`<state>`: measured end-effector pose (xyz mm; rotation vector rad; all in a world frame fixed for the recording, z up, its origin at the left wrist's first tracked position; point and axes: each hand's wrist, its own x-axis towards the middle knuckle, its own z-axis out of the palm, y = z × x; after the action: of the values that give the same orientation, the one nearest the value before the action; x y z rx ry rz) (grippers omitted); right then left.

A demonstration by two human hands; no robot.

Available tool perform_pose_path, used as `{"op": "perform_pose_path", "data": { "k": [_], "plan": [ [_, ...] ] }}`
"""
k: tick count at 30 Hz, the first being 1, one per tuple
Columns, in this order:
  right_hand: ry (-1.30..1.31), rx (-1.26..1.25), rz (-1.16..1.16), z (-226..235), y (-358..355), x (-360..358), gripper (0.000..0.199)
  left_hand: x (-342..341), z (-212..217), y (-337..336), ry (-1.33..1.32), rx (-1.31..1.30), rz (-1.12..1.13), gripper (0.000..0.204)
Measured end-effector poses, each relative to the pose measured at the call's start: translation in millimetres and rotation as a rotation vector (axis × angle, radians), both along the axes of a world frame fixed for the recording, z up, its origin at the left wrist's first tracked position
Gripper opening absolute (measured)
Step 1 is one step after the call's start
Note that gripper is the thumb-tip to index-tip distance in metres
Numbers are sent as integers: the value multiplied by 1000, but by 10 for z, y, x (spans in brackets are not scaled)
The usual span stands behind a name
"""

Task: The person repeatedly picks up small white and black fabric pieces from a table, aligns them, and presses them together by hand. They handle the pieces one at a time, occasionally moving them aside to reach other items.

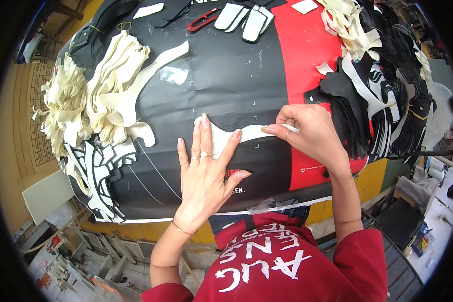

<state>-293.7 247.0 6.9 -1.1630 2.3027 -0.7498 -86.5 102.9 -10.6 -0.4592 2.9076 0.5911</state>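
A curved off-white cut piece of fabric or foam lies on the black part of the table cover in front of me. My left hand rests flat on its wide left end, fingers spread, hiding part of it. At the narrow right end, my right hand has thumb and fingers closed in a pinch on the piece. A bit of white shows beyond that grip, near the red part of the cover.
Cream cut pieces are heaped at the left, above black-edged white pieces. Bundles of black pieces crowd the right side. At the far edge lie white pads and a red-handled tool. A clear plastic scrap sits left of centre.
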Motion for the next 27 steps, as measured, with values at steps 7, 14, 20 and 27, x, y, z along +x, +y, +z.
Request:
{"op": "perform_pose_path", "data": {
  "k": [7,14,20,27],
  "plan": [
    [265,129,-90,47,0,105,48,-29,84,73,-17,-98,45,78],
    [86,35,-317,44,139,191,41,-263,43,457,122,53,-115,100],
    [-197,-100,-420,45,325,178,27,-216,-36,476,80,64,-96,97],
    [-216,-32,-424,108,287,303,20,-147,-28,494,44,75,-58,94]
  ]
}}
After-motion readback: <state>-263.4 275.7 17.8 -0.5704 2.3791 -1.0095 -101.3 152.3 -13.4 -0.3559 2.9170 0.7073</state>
